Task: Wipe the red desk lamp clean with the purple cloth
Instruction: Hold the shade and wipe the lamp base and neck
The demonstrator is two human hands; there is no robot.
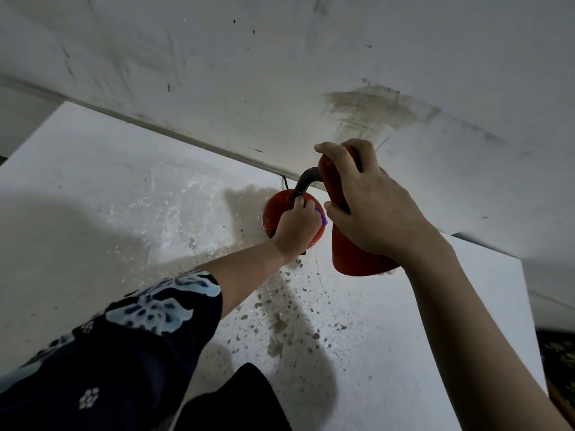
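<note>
The red desk lamp stands on a white table near the wall. Its round red base (pixel 275 209) sits on the tabletop, a black bent neck (pixel 303 181) rises from it, and the red cone shade (pixel 348 253) hangs to the right. My right hand (pixel 370 206) grips the top of the shade. My left hand (pixel 297 227) presses down on the base with the purple cloth (pixel 322 216) bunched in its fingers; only a small purple edge shows.
The white tabletop (pixel 124 197) is stained and speckled with grit in front of the lamp. A scuffed white wall (pixel 280 73) runs right behind the lamp. The table's right edge (pixel 529 300) drops off to a dark floor.
</note>
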